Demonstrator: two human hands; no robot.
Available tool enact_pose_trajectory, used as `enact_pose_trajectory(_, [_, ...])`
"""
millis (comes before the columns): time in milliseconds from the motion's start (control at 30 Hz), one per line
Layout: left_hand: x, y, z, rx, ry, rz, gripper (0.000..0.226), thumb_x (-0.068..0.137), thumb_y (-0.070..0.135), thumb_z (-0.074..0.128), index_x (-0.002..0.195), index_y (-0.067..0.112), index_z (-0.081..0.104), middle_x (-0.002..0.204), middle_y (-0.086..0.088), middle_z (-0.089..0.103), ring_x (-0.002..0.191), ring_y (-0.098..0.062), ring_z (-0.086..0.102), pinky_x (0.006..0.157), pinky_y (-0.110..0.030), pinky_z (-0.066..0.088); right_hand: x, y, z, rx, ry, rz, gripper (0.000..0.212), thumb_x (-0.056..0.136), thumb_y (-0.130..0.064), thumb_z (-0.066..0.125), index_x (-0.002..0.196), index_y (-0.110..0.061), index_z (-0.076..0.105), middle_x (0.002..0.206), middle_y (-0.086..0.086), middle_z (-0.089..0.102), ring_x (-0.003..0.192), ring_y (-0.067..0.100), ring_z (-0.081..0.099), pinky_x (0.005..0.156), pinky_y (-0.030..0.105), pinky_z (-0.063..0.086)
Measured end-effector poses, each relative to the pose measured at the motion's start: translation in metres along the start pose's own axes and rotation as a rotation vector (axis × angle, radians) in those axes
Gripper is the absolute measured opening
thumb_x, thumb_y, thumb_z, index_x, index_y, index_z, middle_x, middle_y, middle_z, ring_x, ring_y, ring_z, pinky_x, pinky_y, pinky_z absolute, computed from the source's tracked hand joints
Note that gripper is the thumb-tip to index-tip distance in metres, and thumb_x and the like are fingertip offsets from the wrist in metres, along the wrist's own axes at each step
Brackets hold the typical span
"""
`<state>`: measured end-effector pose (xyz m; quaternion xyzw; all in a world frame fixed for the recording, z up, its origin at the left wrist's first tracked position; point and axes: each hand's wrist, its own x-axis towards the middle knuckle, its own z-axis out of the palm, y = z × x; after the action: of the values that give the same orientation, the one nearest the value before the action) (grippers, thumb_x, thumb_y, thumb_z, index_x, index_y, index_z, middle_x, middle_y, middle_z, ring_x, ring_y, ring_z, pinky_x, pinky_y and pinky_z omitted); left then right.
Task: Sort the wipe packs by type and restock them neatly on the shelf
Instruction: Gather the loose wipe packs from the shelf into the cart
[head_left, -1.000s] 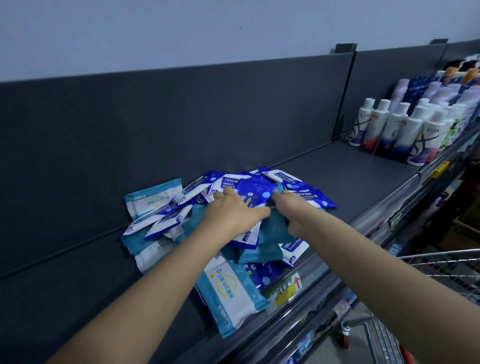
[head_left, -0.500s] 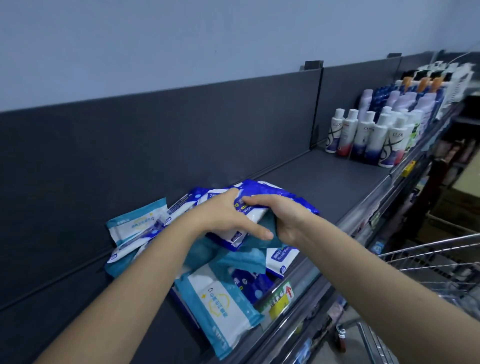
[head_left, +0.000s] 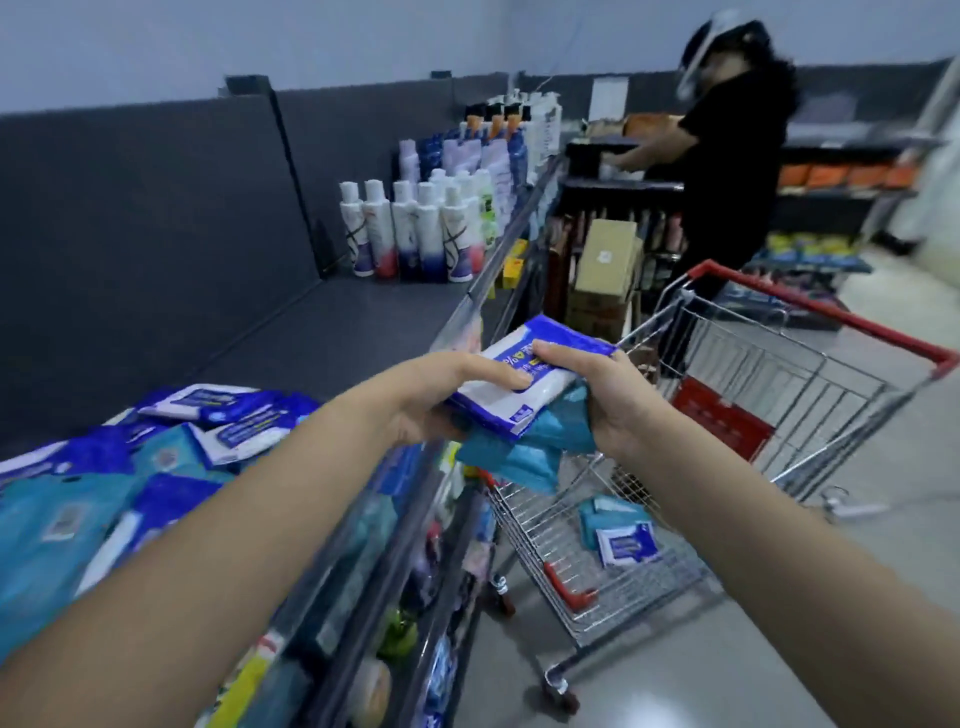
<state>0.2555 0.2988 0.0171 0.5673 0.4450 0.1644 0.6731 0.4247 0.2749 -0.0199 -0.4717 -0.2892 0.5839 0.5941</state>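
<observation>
Early stage. Mixed pile (head_left: 156, 467) of blue and teal wipe packs lies unsorted on the shelf (head_left: 337, 322), lower left; two more packs (head_left: 618, 535) sit in the cart (head_left: 779, 374). Frame centre, past the shelf edge: left hand (head_left: 431, 400) grip pinches the blue-white pack (head_left: 519, 384), right hand (head_left: 608, 405) grip is closed round the crumpled teal packs (head_left: 524, 457) beneath. Glossy, floppy pouches.

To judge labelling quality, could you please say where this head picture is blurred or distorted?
Head view: motion blur smears the piled wipe packs at lower left and the person in black; the blue-and-white pack between left hand and right hand is sharper; wide-angle distortion stretches the shelf and cart toward the edges.
</observation>
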Motion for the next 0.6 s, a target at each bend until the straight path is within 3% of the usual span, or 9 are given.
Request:
enact_pose_trajectory(67, [0.054,-0.003,0.027,-0.025,-0.025,-0.024,0.040,0.060,0.024,0.074,0.099,0.014,0.071,0.102,-0.012,0.071,0.087,-0.025,0.066,0.094,-0.041,0.050,0.028,0.000,-0.050,0.001,0.097,-0.007,0.120,0.040,-0.019,0.096,0.142,-0.006,0.035,0.122,0.028,0.058,0.091,0.040,0.069,0.069,0.053,0.056])
enact_pose_trajectory(100, [0.086,-0.005,0.044,-0.042,-0.035,-0.034,0.038,0.061,0.023,0.074,0.097,0.014,0.071,0.097,-0.012,0.071,0.082,-0.025,0.067,0.089,-0.039,0.052,0.043,-0.001,-0.078,-0.004,0.126,0.001,0.122,0.040,-0.020,0.097,0.143,-0.010,0.031,0.122,0.025,0.058,0.093,0.040,0.068,0.070,0.056,0.056])
enact_pose_trajectory(233, [0.213,-0.027,0.096,-0.106,0.037,-0.086,0.052,0.057,0.010,0.080,0.107,0.005,0.067,0.083,-0.011,0.071,0.066,-0.022,0.067,0.062,-0.029,0.055,0.117,0.007,-0.187,-0.055,0.221,0.121,0.105,0.052,-0.014,0.093,0.137,-0.015,0.032,0.119,0.019,0.061,0.093,0.037,0.069,0.073,0.056,0.056])
enact_pose_trajectory(367, [0.331,-0.048,0.134,-0.131,0.177,-0.147,0.065,0.053,0.005,0.089,0.112,0.012,0.064,0.098,-0.010,0.073,0.079,-0.024,0.069,0.066,-0.034,0.056,0.192,0.015,-0.280,-0.126,0.238,0.312,0.106,0.045,-0.026,0.094,0.135,-0.009,0.041,0.113,0.014,0.067,0.091,0.031,0.070,0.062,0.041,0.057])
enact_pose_trajectory(500, [0.415,-0.062,0.155,-0.110,0.271,-0.178,0.059,0.050,0.004,0.091,0.101,0.018,0.066,0.098,-0.006,0.071,0.078,-0.021,0.069,0.068,-0.033,0.058,0.250,0.020,-0.344,-0.154,0.338,0.451,0.082,0.068,-0.021,0.085,0.133,-0.014,0.036,0.117,0.012,0.061,0.091,0.025,0.065,0.063,0.037,0.053])
enact_pose_trajectory(600, [0.457,-0.078,0.163,-0.015,0.254,-0.195,0.054,0.060,0.000,0.087,0.105,0.019,0.062,0.101,-0.006,0.070,0.079,-0.018,0.066,0.074,-0.031,0.056,0.281,0.031,-0.373,-0.205,0.308,0.588,0.063,0.076,-0.024,0.079,0.127,-0.005,0.046,0.110,0.013,0.061,0.083,0.025,0.063,0.064,0.038,0.053])
